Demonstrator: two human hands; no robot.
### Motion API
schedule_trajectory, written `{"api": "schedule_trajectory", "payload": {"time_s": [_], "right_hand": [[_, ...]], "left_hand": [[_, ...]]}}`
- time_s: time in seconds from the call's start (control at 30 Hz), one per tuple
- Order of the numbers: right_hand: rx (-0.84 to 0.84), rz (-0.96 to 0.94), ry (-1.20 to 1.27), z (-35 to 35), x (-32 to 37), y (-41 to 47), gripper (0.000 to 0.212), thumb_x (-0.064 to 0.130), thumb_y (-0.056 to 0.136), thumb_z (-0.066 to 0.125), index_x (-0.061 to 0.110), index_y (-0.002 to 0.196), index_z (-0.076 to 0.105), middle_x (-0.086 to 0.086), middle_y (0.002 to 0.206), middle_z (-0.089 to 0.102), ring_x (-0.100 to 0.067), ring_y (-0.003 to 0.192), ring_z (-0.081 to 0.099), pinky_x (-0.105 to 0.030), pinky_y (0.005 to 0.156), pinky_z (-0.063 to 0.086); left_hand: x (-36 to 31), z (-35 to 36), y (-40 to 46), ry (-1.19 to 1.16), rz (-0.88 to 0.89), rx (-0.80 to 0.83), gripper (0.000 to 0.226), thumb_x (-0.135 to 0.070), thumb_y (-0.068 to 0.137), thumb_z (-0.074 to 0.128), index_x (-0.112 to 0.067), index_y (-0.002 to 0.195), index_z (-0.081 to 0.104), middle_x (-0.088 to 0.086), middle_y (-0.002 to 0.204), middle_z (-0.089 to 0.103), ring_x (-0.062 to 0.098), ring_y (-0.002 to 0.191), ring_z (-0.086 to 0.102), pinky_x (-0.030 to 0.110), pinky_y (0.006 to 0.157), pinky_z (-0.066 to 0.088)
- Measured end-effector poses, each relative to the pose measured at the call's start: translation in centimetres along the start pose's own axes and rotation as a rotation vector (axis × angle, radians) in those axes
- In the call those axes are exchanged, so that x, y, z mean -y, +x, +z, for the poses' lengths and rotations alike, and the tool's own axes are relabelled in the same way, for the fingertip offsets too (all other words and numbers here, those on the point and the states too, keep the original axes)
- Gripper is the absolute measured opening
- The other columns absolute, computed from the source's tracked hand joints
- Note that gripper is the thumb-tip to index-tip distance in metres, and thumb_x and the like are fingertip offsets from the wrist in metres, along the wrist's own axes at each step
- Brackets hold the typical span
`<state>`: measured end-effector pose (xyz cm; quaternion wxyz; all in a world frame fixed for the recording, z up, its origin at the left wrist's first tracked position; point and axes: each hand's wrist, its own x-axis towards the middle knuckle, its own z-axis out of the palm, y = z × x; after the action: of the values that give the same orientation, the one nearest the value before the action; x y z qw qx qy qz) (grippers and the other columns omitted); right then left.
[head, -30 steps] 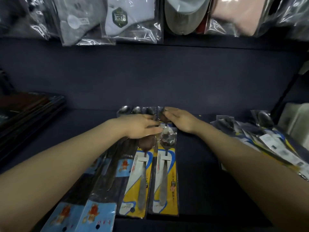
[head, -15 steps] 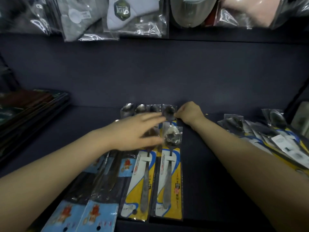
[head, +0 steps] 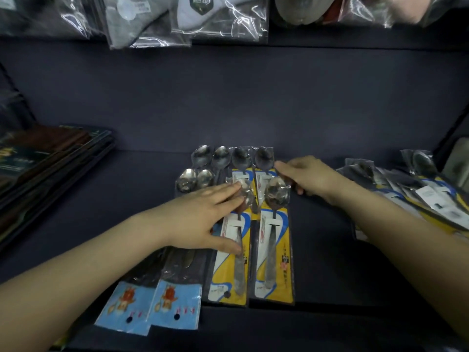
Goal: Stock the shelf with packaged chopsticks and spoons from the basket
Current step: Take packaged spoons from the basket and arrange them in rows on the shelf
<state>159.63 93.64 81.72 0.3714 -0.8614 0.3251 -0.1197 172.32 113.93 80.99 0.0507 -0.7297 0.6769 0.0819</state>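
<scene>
steel spoons [head: 272, 240] in clear sleeves, yellow-blue backing cards, side by side

Shiny metal spoons [head: 276, 193], glossy plastic sleeves, matt dark shelf [head: 330, 250]

Along the top edge hang clear plastic bags: one holds a grey folded fabric item [head: 142, 24], the next a white fabric item with a green badge [head: 203, 11], then a rounded grey-beige item [head: 302, 8]. At far left lies a stack of dark flat packs [head: 50, 158].
</scene>
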Motion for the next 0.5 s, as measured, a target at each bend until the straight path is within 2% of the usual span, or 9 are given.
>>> {"api": "schedule_trajectory", "payload": {"time_s": [0.07, 0.13, 0.23, 0.33, 0.43, 0.5], "right_hand": [[0.099, 0.006, 0.025, -0.3, 0.1, -1.5, 0.026, 0.032, 0.089, 0.058, 0.008, 0.083, 0.065, 0.005, 0.056, 0.051, -0.01, 0.05, 0.04, -0.015, 0.04, 0.032], [0.1, 0.027, 0.07, -0.2, 0.2, -1.5, 0.011, 0.019, 0.086, 0.063, 0.01, 0.082, 0.064, 0.004, 0.055, 0.05, -0.009, 0.05, 0.04, -0.016, 0.04, 0.032], [0.073, 0.056, 0.129, 0.8, 0.5, -0.8, 0.017, 0.011, 0.087, 0.061, 0.015, 0.072, 0.057, -0.002, 0.055, 0.048, -0.01, 0.048, 0.041, -0.013, 0.036, 0.033], [-0.001, 0.038, 0.067, 2.0, 0.9, -0.2, 0.02, 0.011, 0.088, 0.061, 0.015, 0.069, 0.054, -0.004, 0.051, 0.05, -0.01, 0.04, 0.043, -0.013, 0.035, 0.033], [-0.088, -0.001, -0.045, 2.4, 1.1, -0.1, 0.011, 0.016, 0.085, 0.064, 0.012, 0.079, 0.056, 0.0, 0.051, 0.053, -0.002, 0.029, 0.045, -0.009, 0.035, 0.033], [-0.133, -0.04, -0.076, 2.2, 1.2, -0.8, 0.018, 0.025, 0.085, 0.066, 0.009, 0.089, 0.059, -0.002, 0.062, 0.059, -0.001, 0.039, 0.051, -0.012, 0.044, 0.038]], "left_hand": [[-0.1, 0.0, 0.1, 0.008, -0.013, -0.001, 0.112, -0.086, 0.053, 0.022, -0.03, 0.147, -0.003, -0.012, 0.151, -0.025, 0.006, 0.143, -0.014, 0.019, 0.11, -0.007], [-0.1, 0.0, 0.1, 0.022, -0.02, 0.002, 0.105, -0.085, 0.062, 0.031, -0.033, 0.147, -0.001, -0.008, 0.155, -0.021, 0.008, 0.144, -0.013, 0.019, 0.109, -0.007], [-0.2, 0.1, 0.3, 0.015, -0.033, -0.005, 0.091, -0.073, 0.077, 0.039, -0.032, 0.147, -0.002, -0.006, 0.156, -0.021, 0.011, 0.145, -0.014, 0.021, 0.109, -0.007], [-0.3, 0.1, 0.5, 0.003, -0.036, 0.007, 0.09, -0.071, 0.078, 0.038, -0.031, 0.148, -0.003, -0.004, 0.156, -0.021, 0.013, 0.145, -0.015, 0.024, 0.113, -0.005], [-0.3, 0.1, 0.7, -0.011, -0.051, 0.018, 0.091, -0.072, 0.078, 0.037, -0.03, 0.147, -0.004, -0.004, 0.156, -0.023, 0.013, 0.145, -0.016, 0.029, 0.116, -0.002], [-0.2, 0.0, 0.6, -0.015, -0.045, 0.007, 0.091, -0.071, 0.078, 0.037, -0.03, 0.147, -0.005, -0.005, 0.156, -0.022, 0.014, 0.145, -0.015, 0.031, 0.117, 0.0]]}}
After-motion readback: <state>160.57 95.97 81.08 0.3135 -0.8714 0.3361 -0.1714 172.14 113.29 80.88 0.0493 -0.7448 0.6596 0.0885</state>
